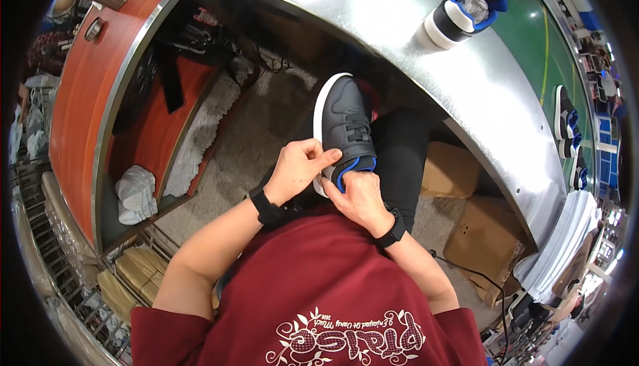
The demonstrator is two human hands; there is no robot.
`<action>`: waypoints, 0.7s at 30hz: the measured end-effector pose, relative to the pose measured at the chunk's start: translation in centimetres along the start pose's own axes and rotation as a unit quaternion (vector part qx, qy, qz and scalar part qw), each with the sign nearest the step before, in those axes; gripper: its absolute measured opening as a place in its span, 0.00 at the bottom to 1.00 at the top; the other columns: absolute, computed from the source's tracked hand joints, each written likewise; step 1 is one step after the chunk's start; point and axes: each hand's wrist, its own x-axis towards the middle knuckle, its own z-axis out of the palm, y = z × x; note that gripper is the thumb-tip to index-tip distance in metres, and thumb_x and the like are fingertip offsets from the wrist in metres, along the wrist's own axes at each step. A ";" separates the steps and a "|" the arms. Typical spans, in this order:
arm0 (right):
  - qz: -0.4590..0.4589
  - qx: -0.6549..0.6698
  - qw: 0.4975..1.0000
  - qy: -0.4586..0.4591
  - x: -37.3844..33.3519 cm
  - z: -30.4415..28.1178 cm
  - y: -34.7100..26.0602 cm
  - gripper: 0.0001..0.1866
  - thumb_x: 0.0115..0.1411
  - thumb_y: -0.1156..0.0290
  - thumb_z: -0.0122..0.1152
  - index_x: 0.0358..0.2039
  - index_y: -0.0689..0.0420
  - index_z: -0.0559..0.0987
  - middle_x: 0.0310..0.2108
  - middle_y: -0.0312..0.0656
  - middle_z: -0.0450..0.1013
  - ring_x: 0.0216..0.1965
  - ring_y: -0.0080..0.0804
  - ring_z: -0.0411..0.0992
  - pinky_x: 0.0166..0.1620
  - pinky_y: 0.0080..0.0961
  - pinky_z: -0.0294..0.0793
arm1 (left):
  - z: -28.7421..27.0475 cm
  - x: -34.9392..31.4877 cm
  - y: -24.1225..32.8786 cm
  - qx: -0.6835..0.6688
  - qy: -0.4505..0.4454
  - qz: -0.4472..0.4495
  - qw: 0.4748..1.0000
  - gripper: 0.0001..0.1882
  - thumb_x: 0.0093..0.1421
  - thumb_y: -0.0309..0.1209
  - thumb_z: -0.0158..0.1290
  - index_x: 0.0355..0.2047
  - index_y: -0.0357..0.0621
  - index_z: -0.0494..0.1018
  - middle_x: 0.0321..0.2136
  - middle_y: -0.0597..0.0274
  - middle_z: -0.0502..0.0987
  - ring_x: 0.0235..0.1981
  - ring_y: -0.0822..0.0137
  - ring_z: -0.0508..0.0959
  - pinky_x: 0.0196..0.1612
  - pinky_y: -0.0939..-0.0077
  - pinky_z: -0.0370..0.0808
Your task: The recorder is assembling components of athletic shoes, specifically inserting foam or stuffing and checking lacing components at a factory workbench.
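A dark grey sneaker (343,110) with a white sole and blue lining rests over my lap, its toe pointing away from me. My left hand (296,170) is closed on its left side near the collar, the thumb pressed by the opening and the other fingers curled in. At the heel, my right hand (358,196) grips the collar, with its fingers down inside the opening and its thumb on the outer left side. Those right fingertips are hidden within the shoe.
Ahead curves a shiny metal bench (373,6), bearing another sneaker (459,16) stuffed with paper. On the left, a red-brown cabinet (80,113) holds white shoe inserts (136,193) on its shelf. Cardboard boxes (482,236) stand under the bench at right; a cable (476,273) runs nearby.
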 end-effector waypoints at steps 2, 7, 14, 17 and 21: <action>-0.001 -0.032 0.999 0.010 -0.4 -0.3 0.6 0.23 0.52 0.61 0.64 0.10 0.62 0.69 0.10 0.51 0.66 0.13 0.48 0.68 0.21 0.39 0.68 | 1.1 -0.2 1.8 0.045 0.035 0.019 0.998 0.19 0.58 0.36 0.59 0.17 0.37 0.69 0.13 0.70 0.66 0.19 0.81 0.62 0.20 0.78 0.62; -0.011 -0.045 0.999 -0.018 0.5 0.9 1.1 0.24 0.54 0.57 0.60 0.10 0.61 0.71 0.11 0.51 0.67 0.14 0.49 0.69 0.21 0.41 0.69 | 0.8 0.6 0.0 0.078 0.101 0.100 0.987 0.15 0.54 0.36 0.63 0.27 0.38 0.72 0.19 0.60 0.71 0.18 0.72 0.69 0.23 0.76 0.68; -0.063 -0.021 0.998 -0.015 0.6 -0.3 -0.5 0.20 0.55 0.58 0.60 0.17 0.62 0.74 0.13 0.50 0.70 0.16 0.48 0.71 0.22 0.39 0.71 | 0.5 -1.3 1.1 0.028 0.161 0.228 0.960 0.16 0.49 0.22 0.63 0.40 0.39 0.75 0.36 0.61 0.72 0.31 0.71 0.73 0.35 0.79 0.73; -0.135 -0.041 0.990 0.026 1.7 -3.8 -3.5 0.16 0.54 0.62 0.61 0.18 0.61 0.74 0.14 0.48 0.69 0.17 0.46 0.72 0.21 0.37 0.70 | -0.7 -2.1 2.7 0.054 0.203 0.305 0.929 0.16 0.57 0.23 0.57 0.45 0.38 0.71 0.42 0.57 0.69 0.37 0.67 0.72 0.41 0.76 0.71; -0.201 -0.128 0.956 0.173 8.1 -7.4 -5.1 0.10 0.48 0.68 0.63 0.18 0.59 0.74 0.13 0.45 0.69 0.16 0.42 0.71 0.20 0.34 0.69 | -1.7 -1.1 4.4 0.097 0.214 0.344 0.909 0.13 0.63 0.28 0.51 0.47 0.37 0.69 0.43 0.55 0.68 0.38 0.66 0.72 0.42 0.74 0.70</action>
